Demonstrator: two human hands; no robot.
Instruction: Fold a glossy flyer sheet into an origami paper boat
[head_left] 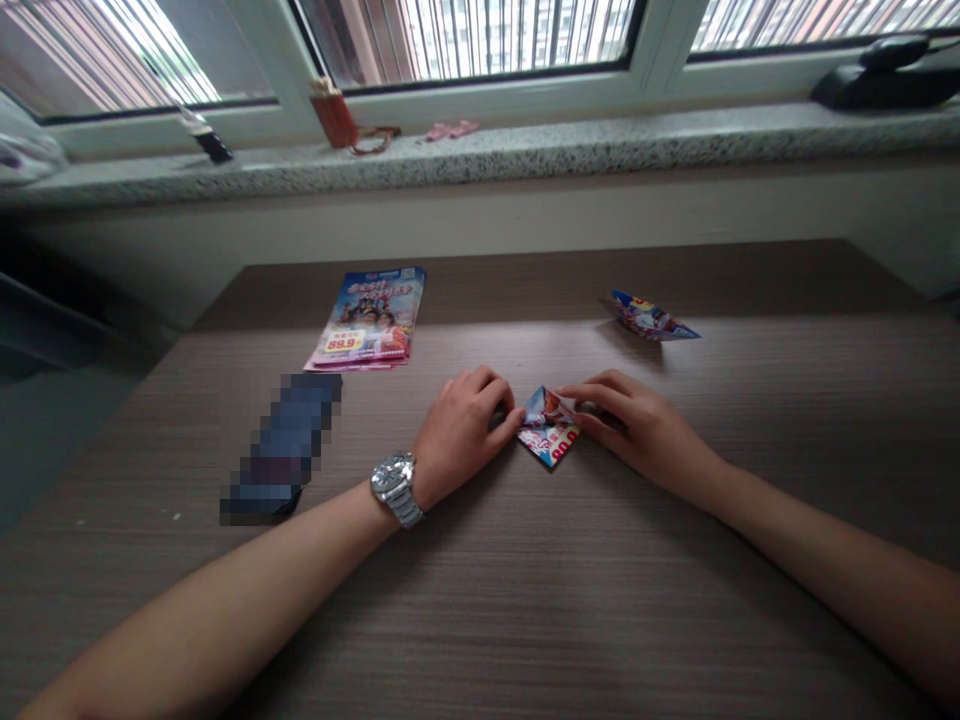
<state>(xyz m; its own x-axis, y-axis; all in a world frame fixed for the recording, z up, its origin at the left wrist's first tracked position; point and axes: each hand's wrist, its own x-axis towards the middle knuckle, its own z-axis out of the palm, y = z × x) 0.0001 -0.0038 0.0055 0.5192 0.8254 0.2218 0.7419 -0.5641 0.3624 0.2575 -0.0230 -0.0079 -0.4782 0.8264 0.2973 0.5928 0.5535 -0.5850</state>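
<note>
A small diamond of folded printed paper [551, 440] lies on the wooden table in front of me, colourful like a flyer. My left hand [465, 430], with a metal watch [394, 480] on its wrist, has curled fingers and its thumb tip on the paper's left corner. From the other side, my right hand [630, 415] pinches the right edge of the paper between thumb and fingers. Beyond it stands a folded paper boat [651, 318] made of similar printed paper.
A stack of flyers [371, 315] lies at the back left of the table [480, 620]. A pixelated phone-like dark object [285, 445] is near my left forearm. On the stone windowsill [540, 150] are a red-brown box [334, 115], a pink item [451, 130] and a black object [889, 80].
</note>
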